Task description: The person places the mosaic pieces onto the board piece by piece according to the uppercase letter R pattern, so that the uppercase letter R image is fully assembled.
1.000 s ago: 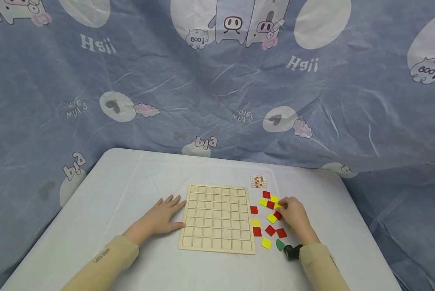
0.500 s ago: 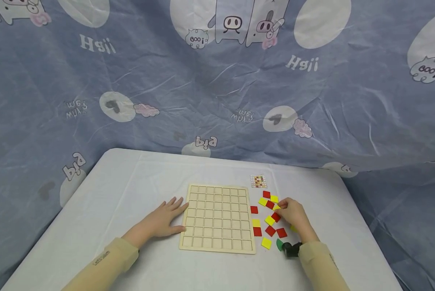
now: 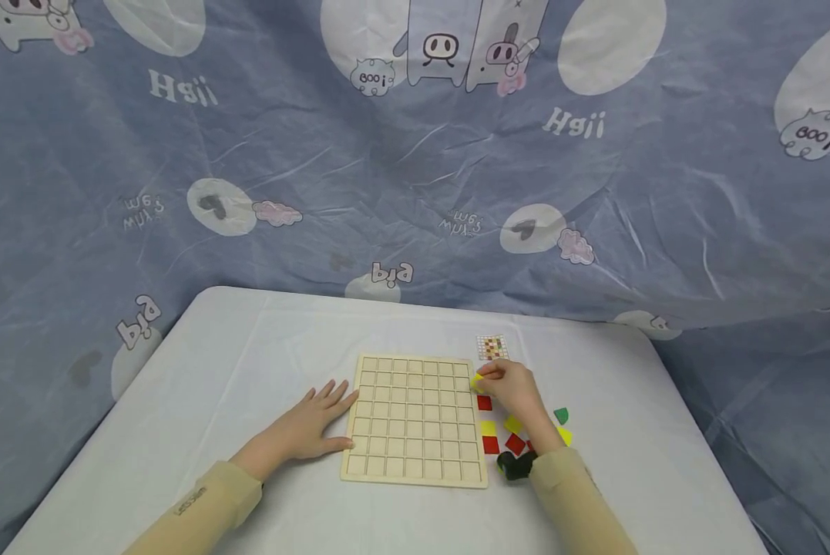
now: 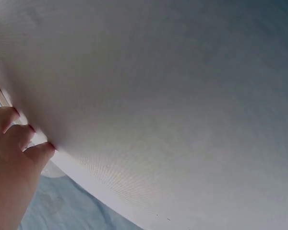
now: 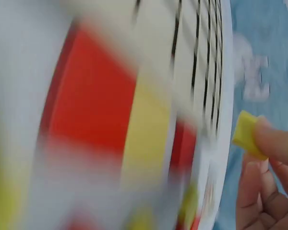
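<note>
My right hand (image 3: 515, 389) pinches a yellow square tile (image 5: 246, 135) between thumb and fingers, at the right edge of the wooden grid board (image 3: 415, 420). In the right wrist view the same hand (image 5: 273, 167) holds that tile up, and the scene behind is blurred. The board's squares hold no tiles. My left hand (image 3: 310, 424) lies flat with spread fingers, its fingertips touching the board's left edge. The left wrist view shows only part of this hand (image 4: 14, 153) against the white table. Below the pinched tile lies a red tile (image 3: 484, 403).
A small printed pattern card (image 3: 492, 347) lies behind the right hand. Right of the board are a yellow tile (image 3: 488, 428), a red tile (image 3: 491, 445) and more loose tiles, partly hidden by the right arm. A green piece (image 3: 561, 416) lies beyond the arm on the table (image 3: 636, 432).
My right hand has moved left from the loose tiles to the board's right edge, carrying a yellow tile. The left hand stays at the board's left edge.
</note>
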Tool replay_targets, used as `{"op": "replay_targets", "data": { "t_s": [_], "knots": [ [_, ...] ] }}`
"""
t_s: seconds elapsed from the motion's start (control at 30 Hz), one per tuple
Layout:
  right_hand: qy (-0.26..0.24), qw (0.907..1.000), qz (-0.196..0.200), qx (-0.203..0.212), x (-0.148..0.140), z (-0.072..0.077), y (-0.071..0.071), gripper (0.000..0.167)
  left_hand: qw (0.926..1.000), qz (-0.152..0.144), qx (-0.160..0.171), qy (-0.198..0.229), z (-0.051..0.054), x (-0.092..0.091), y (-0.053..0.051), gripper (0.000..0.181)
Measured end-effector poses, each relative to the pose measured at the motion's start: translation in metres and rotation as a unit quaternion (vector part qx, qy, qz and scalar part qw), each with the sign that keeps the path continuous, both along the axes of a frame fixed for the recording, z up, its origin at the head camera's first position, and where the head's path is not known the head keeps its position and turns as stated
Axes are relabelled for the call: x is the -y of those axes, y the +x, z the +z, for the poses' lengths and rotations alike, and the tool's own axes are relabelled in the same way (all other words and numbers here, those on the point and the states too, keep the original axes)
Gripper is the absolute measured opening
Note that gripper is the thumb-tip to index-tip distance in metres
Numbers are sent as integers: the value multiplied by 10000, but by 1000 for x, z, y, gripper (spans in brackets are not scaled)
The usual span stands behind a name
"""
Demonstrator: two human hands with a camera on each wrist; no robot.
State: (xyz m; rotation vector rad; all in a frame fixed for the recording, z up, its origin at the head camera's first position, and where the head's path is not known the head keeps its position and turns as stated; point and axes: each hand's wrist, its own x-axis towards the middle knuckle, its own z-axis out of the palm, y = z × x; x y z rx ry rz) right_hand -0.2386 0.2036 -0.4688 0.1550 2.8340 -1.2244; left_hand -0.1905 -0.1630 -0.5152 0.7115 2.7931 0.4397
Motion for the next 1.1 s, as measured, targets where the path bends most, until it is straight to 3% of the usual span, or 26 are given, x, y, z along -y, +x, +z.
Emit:
{"op": "replay_targets", "data": {
  "t_s": [0.2, 0.4, 0.63, 0.87, 0.97, 1.1],
  "knots": [
    [-767, 9949, 650, -52, 66, -6, -7, 13, 10000, 29, 40, 8, 0, 0, 2, 87],
    [-577, 9897, 1270, -313, 102, -15, -16, 11, 10000, -4, 34, 75, 2, 0, 3, 86],
    [51, 9851, 1608, -610, 117, -19, -23, 11, 10000, 3, -16, 90, 2, 0, 1, 85],
    [697, 9802, 1657, -832, 123, -21, -21, 8, 9999, 3, -3, 167, 3, 0, 2, 85],
    [726, 9803, 1633, -842, 122, -20, -20, 8, 9999, -8, -23, 168, 4, 0, 2, 84],
    [336, 9849, 1548, -704, 111, -16, -19, 11, 9999, -24, -28, 160, 5, -1, 2, 84]
  ]
}}
